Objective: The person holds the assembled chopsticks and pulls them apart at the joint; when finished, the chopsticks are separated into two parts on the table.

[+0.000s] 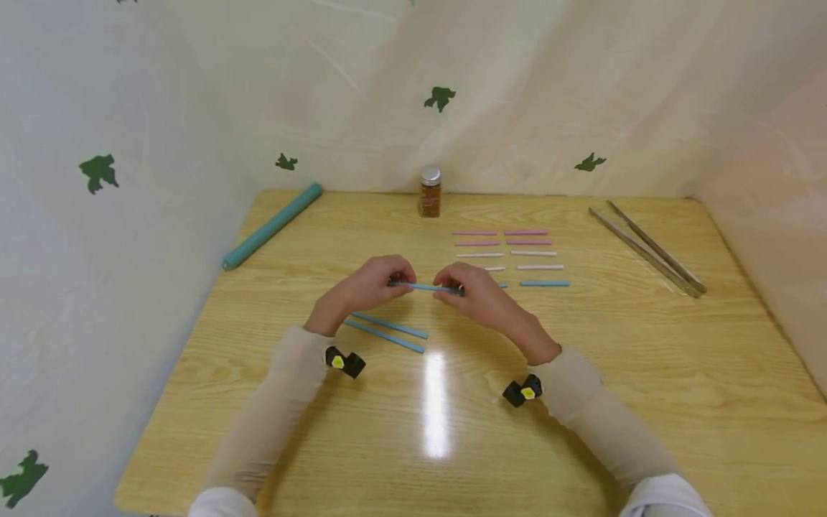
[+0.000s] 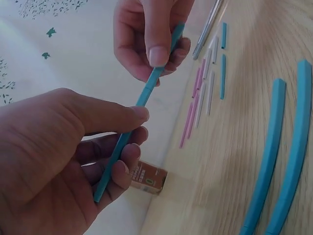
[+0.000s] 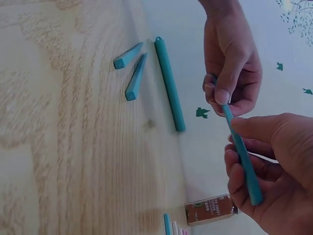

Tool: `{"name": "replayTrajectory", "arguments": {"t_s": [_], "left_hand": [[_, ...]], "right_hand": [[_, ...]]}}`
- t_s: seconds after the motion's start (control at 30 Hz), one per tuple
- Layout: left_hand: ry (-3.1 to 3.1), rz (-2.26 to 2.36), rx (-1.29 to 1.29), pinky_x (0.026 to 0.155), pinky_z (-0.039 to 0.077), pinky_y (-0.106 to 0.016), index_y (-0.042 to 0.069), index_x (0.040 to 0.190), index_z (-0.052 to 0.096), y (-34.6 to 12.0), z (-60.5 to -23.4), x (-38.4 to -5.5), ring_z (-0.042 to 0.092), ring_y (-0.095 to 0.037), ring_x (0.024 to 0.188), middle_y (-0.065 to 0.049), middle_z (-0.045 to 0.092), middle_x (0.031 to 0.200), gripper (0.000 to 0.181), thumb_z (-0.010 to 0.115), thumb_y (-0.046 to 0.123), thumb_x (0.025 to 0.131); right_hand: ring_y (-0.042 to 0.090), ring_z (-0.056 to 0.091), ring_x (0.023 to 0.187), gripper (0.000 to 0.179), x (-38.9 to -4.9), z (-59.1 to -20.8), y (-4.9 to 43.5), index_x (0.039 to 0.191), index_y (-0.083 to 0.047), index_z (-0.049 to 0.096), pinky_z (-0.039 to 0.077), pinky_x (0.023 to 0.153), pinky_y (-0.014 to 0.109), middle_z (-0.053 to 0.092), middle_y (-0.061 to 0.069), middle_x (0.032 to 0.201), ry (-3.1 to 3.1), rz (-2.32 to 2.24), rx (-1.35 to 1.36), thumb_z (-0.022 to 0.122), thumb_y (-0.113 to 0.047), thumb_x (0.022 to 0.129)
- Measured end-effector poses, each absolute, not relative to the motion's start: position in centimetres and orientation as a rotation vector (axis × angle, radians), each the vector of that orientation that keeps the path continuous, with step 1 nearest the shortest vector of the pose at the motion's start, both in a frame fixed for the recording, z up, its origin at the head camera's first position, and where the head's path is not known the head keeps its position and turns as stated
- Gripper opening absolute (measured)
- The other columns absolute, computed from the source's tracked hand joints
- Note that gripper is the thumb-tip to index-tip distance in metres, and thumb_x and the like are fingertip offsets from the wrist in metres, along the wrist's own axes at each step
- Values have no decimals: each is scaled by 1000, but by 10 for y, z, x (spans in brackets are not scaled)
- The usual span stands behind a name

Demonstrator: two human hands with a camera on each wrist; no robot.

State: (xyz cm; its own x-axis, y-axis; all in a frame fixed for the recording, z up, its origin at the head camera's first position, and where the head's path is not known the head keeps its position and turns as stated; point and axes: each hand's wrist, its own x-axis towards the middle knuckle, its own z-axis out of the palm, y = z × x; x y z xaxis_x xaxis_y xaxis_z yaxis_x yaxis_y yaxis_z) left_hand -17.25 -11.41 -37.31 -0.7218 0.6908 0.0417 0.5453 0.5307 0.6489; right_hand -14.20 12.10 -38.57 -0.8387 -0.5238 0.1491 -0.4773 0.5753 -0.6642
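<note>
Both hands hold one slim blue stick [image 1: 423,287] above the middle of the table, roughly level in the head view. My left hand [image 1: 371,282] pinches its left part between thumb and fingers, the end lying across the curled fingers. My right hand [image 1: 477,293] pinches the right part the same way, thumb on top. A short stretch of stick shows between the two thumbs, unbroken in the left wrist view [image 2: 145,94]. Under and beside the left hand, two more long blue sticks [image 1: 390,326] lie side by side on the table.
Beyond the right hand lie short pink sticks [image 1: 526,232], white sticks [image 1: 540,267] and blue sticks [image 1: 545,283] in two columns. A capped spice jar [image 1: 430,197] stands at the back. A teal rod [image 1: 271,227] lies back left, metal tongs [image 1: 646,253] on the right.
</note>
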Motion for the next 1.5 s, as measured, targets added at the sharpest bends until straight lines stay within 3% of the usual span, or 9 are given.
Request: {"name": "replayTrajectory", "arguments": {"t_s": [0.2,0.9,1.5], "left_hand": [[2561,911,1062,74,48,-29,5,99,64,-106,-368,-174,56,-16,82,-5,63,94,9,61,11,93],[2543,1058,1201,72,50,-26,7,91,65,-99,-364,-179,59,-11,78,-4,65,88,5,63,11,92],[2535,1177,1221,66,46,-25,7,87,64,-95,-364,-178,54,-11,71,-5,63,85,5,63,9,92]], "right_hand": [[14,57,77,10,-142,-381,123,97,-9,67,49,69,30,63,3,89,2752,-1101,-855,62,-18,94],[13,53,72,11,-146,-368,137,99,-6,64,47,66,29,63,5,88,2728,-1050,-935,58,-16,96],[13,46,66,7,-140,-363,143,92,-5,59,43,62,28,56,4,80,2804,-1042,-1028,58,-12,95]]}}
